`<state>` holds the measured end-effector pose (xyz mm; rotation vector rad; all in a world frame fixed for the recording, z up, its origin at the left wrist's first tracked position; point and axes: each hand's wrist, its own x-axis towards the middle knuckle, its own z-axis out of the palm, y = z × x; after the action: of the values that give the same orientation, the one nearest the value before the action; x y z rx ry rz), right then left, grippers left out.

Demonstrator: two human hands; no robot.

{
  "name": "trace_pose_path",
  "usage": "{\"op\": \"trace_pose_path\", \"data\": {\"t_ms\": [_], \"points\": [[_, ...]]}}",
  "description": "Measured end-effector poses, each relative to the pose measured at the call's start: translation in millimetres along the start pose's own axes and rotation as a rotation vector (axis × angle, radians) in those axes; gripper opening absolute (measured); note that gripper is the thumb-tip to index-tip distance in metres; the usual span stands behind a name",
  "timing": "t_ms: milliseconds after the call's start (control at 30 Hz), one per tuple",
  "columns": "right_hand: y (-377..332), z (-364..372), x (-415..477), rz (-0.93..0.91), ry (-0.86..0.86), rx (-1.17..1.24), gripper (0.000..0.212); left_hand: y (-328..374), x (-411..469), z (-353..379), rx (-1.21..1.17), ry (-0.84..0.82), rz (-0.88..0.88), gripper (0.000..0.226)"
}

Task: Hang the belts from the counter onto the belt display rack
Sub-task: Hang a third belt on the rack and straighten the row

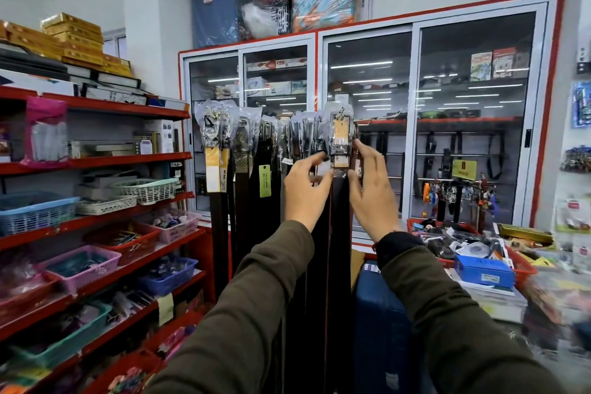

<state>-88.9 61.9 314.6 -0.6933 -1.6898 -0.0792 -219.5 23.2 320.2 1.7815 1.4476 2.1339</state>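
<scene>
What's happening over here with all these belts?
A person is stocking a shop's belt rack. Both hands, the left hand and the right hand, pinch the plastic-wrapped buckle end of a dark belt at the right end of the row of hanging belts. Whether it sits on its hook yet isn't clear.

Bright, even indoor light fills the shop, strip-light reflections streak across the glass cabinet doors, shadows stay soft, the wide lens bows the red shelves at the left edge, and the goods on the tabletop at the right edge smear into blur.
</scene>
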Motion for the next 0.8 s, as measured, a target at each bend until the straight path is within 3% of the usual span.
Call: {"op": "trace_pose_path", "data": {"t_ms": [100, 200, 400, 567, 800], "points": [[7.7, 5.4, 2.4, -0.126, -0.038, -0.113, 0.060, -2.1, 6.4, -3.1, 0.293, -0.131, 0.288, 0.066], [16.9, 11.3, 13.2, -0.166, -0.110, -0.151, 0.064, -10.0, 21.0, -3.6, 0.623, -0.183, 0.513, 0.078], [35.4, 27.7, 35.7, -0.222, -0.228, -0.331, 0.065, -29.6, 46.7, -7.6, 0.879, -0.242, 0.462, 0.079], [38.0, 35.5, 37.4, -0.160, -0.293, -0.188, 0.065, -34.8, 50.9, -9.8, 0.918, -0.252, 0.459, 0.078], [9.6, 52.1, 18.4, -0.085, -0.015, -0.165, 0.062, -29.4, 43.6, -42.9, 0.959, -0.116, 0.589, 0.068]]}}
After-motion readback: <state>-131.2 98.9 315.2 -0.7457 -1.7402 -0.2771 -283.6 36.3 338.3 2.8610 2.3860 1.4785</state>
